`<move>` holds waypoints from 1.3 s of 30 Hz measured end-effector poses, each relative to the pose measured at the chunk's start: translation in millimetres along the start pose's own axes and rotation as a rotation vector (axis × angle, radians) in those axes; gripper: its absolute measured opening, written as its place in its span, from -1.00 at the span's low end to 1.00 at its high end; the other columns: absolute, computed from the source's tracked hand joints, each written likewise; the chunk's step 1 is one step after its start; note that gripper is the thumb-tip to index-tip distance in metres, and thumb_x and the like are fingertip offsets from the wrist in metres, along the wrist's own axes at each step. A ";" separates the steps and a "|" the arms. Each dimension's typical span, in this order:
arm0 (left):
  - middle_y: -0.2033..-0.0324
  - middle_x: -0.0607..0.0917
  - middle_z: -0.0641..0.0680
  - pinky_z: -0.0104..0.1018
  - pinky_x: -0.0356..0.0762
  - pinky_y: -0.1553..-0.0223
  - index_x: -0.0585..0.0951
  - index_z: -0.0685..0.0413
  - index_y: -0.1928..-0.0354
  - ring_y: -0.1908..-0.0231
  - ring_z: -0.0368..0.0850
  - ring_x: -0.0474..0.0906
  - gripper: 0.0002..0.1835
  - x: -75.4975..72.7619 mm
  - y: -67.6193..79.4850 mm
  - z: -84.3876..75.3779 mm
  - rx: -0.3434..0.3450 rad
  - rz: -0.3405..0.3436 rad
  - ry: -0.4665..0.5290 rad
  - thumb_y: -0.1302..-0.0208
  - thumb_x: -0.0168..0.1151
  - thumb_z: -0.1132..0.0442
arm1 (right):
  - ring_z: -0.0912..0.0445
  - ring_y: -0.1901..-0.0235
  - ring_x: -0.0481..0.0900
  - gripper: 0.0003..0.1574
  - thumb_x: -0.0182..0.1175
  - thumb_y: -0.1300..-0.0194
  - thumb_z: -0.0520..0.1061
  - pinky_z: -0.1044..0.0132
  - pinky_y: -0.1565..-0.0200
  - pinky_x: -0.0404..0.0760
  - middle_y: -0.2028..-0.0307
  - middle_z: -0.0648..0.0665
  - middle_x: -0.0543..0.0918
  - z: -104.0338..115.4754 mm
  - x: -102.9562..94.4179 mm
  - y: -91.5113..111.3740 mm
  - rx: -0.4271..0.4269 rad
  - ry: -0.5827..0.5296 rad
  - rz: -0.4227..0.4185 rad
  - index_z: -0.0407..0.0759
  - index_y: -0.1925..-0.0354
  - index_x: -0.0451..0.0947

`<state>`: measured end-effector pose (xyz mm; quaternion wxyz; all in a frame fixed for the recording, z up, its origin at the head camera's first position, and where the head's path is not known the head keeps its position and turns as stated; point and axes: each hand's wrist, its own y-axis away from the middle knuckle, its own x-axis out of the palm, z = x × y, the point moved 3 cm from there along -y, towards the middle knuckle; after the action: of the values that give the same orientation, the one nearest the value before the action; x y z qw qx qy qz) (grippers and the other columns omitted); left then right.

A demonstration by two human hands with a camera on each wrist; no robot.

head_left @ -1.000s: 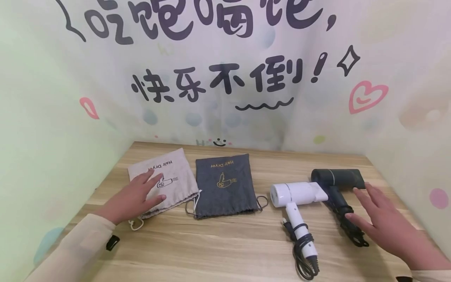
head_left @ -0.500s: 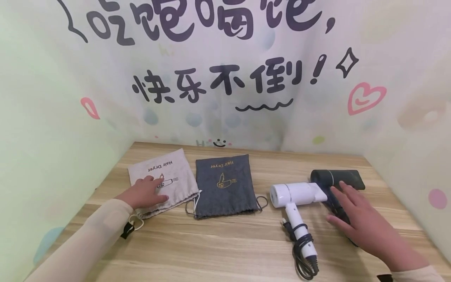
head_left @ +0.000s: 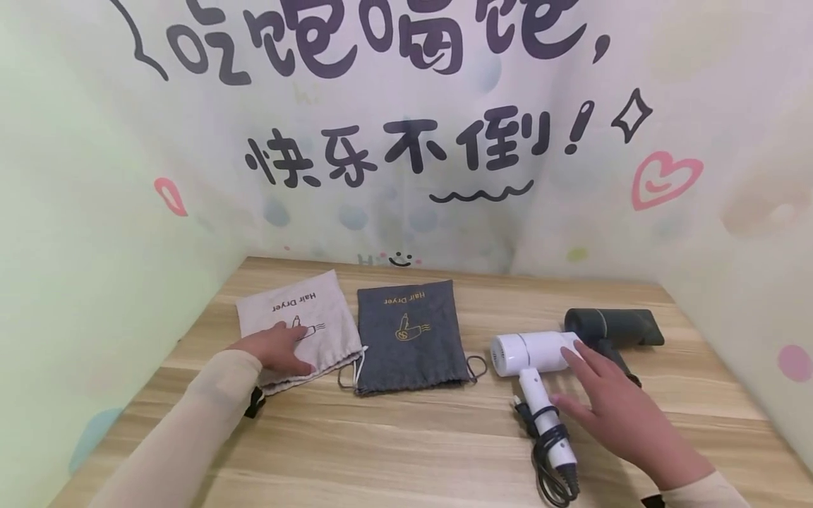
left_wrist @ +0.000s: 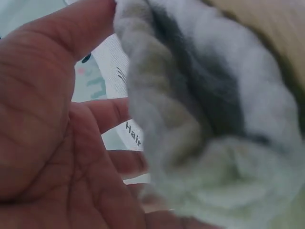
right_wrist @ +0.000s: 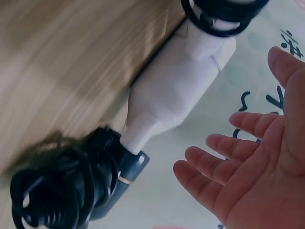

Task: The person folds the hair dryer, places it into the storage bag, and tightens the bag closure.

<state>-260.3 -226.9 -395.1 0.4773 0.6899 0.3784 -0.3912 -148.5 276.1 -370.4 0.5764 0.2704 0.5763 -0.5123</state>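
A light beige drawstring bag point(head_left: 333, 303) printed "Hair Dryer" lies flat at the left of the table. My left hand point(head_left: 276, 349) is over its lower left part, fingers reaching across the cloth; whether they press on it I cannot tell. In the left wrist view the bag's gathered mouth point(left_wrist: 162, 100) looms blurred before the fingers. To the right, a white hair dryer point(head_left: 530, 354) lies with its black cord point(head_left: 547, 458) wound round the handle. My right hand point(head_left: 619, 413) hovers beside it, fingers extended, covering part of its nozzle; the right wrist view shows an unfilled palm.
A dark grey drawstring bag point(head_left: 413, 360) with gold print lies in the middle. Behind the right hand is a black hair dryer point(head_left: 612, 327), its handle partly hidden. A wooden table point(head_left: 394, 451) bears everything, enclosed by printed cloth walls point(head_left: 394, 233).
My right hand has moved left, from over the black hair dryer to the white one. My left hand has shifted slightly right and lower over the beige bag. Bags and dryers stay put.
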 end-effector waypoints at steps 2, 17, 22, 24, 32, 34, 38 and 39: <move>-0.32 0.20 0.59 0.36 0.27 -0.18 0.31 0.24 -0.42 -0.26 0.57 0.23 -0.03 0.2 -2.3 -1.4 -0.010 0.000 0.008 -0.08 0.40 -0.18 | -0.40 -0.24 0.34 -0.04 0.34 -0.24 0.21 -0.31 -0.10 0.39 -0.34 -0.44 0.32 4.0 2.4 -0.1 0.026 0.007 0.029 -0.35 -0.36 0.33; -0.25 0.23 0.58 0.33 0.38 -0.07 0.31 0.21 -0.40 -0.09 0.56 0.39 0.02 -3.8 -8.0 -1.3 -0.033 -0.004 0.015 0.03 0.46 -0.21 | -0.19 0.11 0.64 0.12 0.25 -0.17 0.45 -0.12 0.17 0.60 0.01 -0.38 0.62 21.9 28.1 -9.6 0.125 0.034 0.214 -0.42 -0.27 0.38; -0.26 0.21 0.59 0.34 0.38 -0.06 0.32 0.19 -0.39 -0.07 0.57 0.40 0.03 -3.8 -8.5 0.2 -0.042 -0.003 0.011 0.04 0.48 -0.23 | 0.08 0.42 0.52 0.14 0.26 -0.13 0.48 0.11 0.43 0.50 0.29 -0.16 0.65 24.9 36.2 -13.3 0.172 0.015 0.296 -0.41 -0.25 0.39; -0.26 0.20 0.60 0.35 0.38 -0.06 0.32 0.20 -0.38 -0.06 0.57 0.41 0.04 -4.4 -8.8 1.5 -0.043 -0.002 0.006 0.05 0.48 -0.24 | 0.11 0.45 0.48 0.19 0.27 -0.11 0.49 0.13 0.45 0.47 0.31 -0.15 0.65 26.3 38.0 -14.8 0.179 0.031 0.313 -0.46 -0.26 0.36; -0.26 0.18 0.62 0.36 0.37 -0.06 0.30 0.20 -0.38 -0.05 0.58 0.41 0.04 -5.6 -6.7 0.0 -0.041 0.007 0.015 0.05 0.48 -0.23 | 0.07 0.49 0.56 0.25 0.25 -0.09 0.52 0.08 0.47 0.50 0.44 -0.14 0.64 29.1 41.1 -15.9 0.156 0.098 0.331 -0.48 -0.28 0.32; -0.26 0.18 0.62 0.36 0.37 -0.06 0.30 0.20 -0.39 -0.05 0.59 0.40 0.04 -6.1 -6.0 -0.7 -0.043 0.008 0.019 0.04 0.48 -0.23 | 0.05 0.51 0.56 0.23 0.27 -0.10 0.49 0.07 0.49 0.50 0.47 -0.14 0.63 29.7 41.5 -16.5 0.150 0.102 0.331 -0.49 -0.28 0.32; -0.26 0.18 0.62 0.37 0.36 -0.06 0.29 0.22 -0.39 -0.05 0.59 0.40 0.03 -7.0 -5.8 -1.6 -0.041 0.011 0.017 0.03 0.47 -0.22 | 0.03 0.51 0.58 0.22 0.28 -0.12 0.45 0.06 0.48 0.52 0.48 -0.17 0.63 30.5 42.0 -17.2 0.155 0.103 0.345 -0.52 -0.29 0.29; -0.25 0.19 0.61 0.37 0.36 -0.06 0.29 0.22 -0.39 -0.05 0.59 0.40 0.03 -6.9 -6.2 -1.8 -0.040 0.010 0.015 0.03 0.47 -0.21 | 0.02 0.50 0.59 0.23 0.28 -0.13 0.44 0.06 0.47 0.52 0.47 -0.18 0.64 30.6 42.0 -17.1 0.159 0.101 0.351 -0.53 -0.30 0.28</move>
<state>-268.3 -224.6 -390.7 0.4901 0.6852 0.3862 -0.3759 -160.0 231.2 -399.3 0.6040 0.4369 0.5061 -0.4338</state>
